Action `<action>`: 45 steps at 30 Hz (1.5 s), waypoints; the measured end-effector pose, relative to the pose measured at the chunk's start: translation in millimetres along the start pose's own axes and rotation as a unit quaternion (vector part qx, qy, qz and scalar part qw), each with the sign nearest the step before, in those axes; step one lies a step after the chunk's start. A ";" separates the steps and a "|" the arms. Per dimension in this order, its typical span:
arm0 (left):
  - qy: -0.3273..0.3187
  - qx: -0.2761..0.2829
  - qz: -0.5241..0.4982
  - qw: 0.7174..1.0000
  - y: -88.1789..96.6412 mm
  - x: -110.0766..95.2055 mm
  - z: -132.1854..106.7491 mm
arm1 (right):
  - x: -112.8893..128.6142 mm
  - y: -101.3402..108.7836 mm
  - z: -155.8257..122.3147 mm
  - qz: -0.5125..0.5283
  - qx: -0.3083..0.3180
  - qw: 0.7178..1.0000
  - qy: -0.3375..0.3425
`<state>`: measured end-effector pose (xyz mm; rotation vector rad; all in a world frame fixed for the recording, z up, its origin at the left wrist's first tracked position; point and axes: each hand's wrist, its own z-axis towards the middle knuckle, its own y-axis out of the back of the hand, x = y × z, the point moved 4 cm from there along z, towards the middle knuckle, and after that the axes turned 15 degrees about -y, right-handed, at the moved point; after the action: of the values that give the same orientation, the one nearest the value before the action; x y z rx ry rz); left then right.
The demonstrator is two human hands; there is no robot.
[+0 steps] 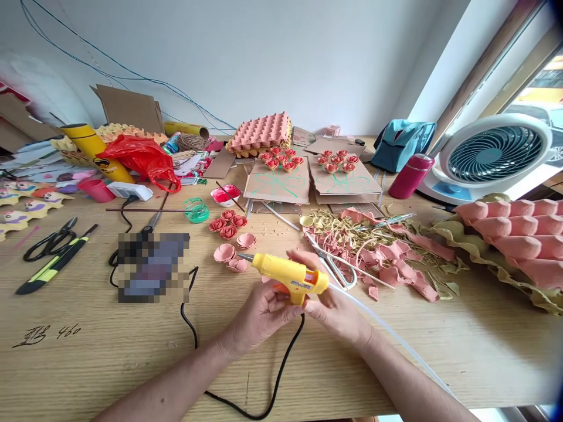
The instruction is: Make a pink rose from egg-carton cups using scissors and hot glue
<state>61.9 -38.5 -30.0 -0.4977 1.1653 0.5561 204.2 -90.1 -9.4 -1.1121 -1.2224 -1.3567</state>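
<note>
A yellow hot glue gun (281,269) is held above the table with its nozzle facing left. My left hand (257,313) is closed about its trigger and handle, while my right hand (338,310) grips it from the other side, thumb at the handle. Some fingers are hidden behind the gun. From its rear a long clear glue stick (396,335) trails toward the table's right front. Its black cord (284,364) loops below my wrists. Close to the nozzle lie several unpainted pink egg-carton flowers (224,253), with painted red flowers (229,232) just beyond.
Scissors (334,271) and carton scraps (391,252) lie right of my hands. Cardboard pieces with red flowers (277,184) stand behind. Left are a green paint cup (196,211), a red paint bowl (225,195) and a utility knife (57,264). Egg trays (519,234) and a fan (492,155) occupy the right.
</note>
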 end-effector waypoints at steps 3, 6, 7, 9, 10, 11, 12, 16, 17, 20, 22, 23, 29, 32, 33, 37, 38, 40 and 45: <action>-0.020 -0.051 0.037 0.998 12.3 -1.2 3.5 | -8.4 14.4 4.1 0.162 -0.055 0.985 -0.007; -0.032 -0.083 0.057 0.994 20.9 -1.2 6.3 | -17.2 23.8 7.8 0.261 -0.092 0.960 -0.036; -0.034 -0.090 0.061 0.994 22.5 -1.0 6.7 | -19.1 25.3 8.6 0.280 -0.097 0.954 -0.048; -0.037 -0.098 0.069 0.992 24.3 -0.8 6.8 | -20.5 27.3 9.4 0.298 -0.106 0.946 -0.069; -0.039 -0.102 0.074 0.991 24.8 -1.0 6.8 | -20.2 28.3 9.4 0.299 -0.114 0.944 -0.078; -0.040 -0.103 0.078 0.991 25.2 -1.3 6.7 | -19.3 29.4 9.2 0.298 -0.123 0.943 -0.083; -0.041 -0.103 0.081 0.991 25.4 -1.7 6.8 | -18.0 30.6 9.0 0.294 -0.133 0.943 -0.087; -0.045 -0.097 0.085 0.991 26.1 -2.9 7.5 | -13.6 34.9 8.2 0.274 -0.166 0.944 -0.082; -0.046 -0.095 0.086 0.991 26.3 -3.1 7.7 | -13.7 35.8 8.0 0.269 -0.173 0.944 -0.081; -0.049 -0.090 0.088 0.991 26.8 -3.2 7.9 | -15.9 37.6 7.7 0.261 -0.185 0.944 -0.076; -0.048 -0.085 0.088 0.991 26.6 -2.9 7.6 | -17.5 37.8 7.8 0.253 -0.184 0.947 -0.072; -0.047 -0.082 0.088 0.992 26.4 -2.7 7.4 | -18.1 37.8 7.9 0.249 -0.185 0.948 -0.071; -0.033 -0.058 0.088 0.994 22.5 -1.8 7.1 | -18.8 37.4 9.2 0.234 -0.186 0.953 -0.055; -0.022 -0.046 0.084 0.995 19.5 -1.9 7.8 | -18.4 36.6 9.8 0.220 -0.183 0.957 -0.052; -0.018 -0.045 0.079 0.996 18.6 -1.9 8.1 | -18.1 36.3 9.7 0.218 -0.183 0.957 -0.050; 0.001 -0.059 0.016 0.998 15.5 -0.5 8.5 | -14.5 32.8 7.4 0.200 -0.164 0.966 -0.033; 0.005 -0.060 -0.007 0.998 14.8 0.3 8.4 | -12.8 31.1 6.7 0.184 -0.154 0.970 -0.026; 0.014 -0.056 -0.053 0.997 13.2 2.0 8.0 | -8.7 26.3 5.9 0.144 -0.125 0.982 -0.016; 0.038 -0.044 -0.151 0.987 9.0 6.8 5.8 | 0.4 9.9 7.5 0.054 -0.031 0.997 -0.041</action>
<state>62.3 -26.9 -35.2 -0.7613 1.1146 0.3296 214.1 -83.0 -7.2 -1.2703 -1.1674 -1.2863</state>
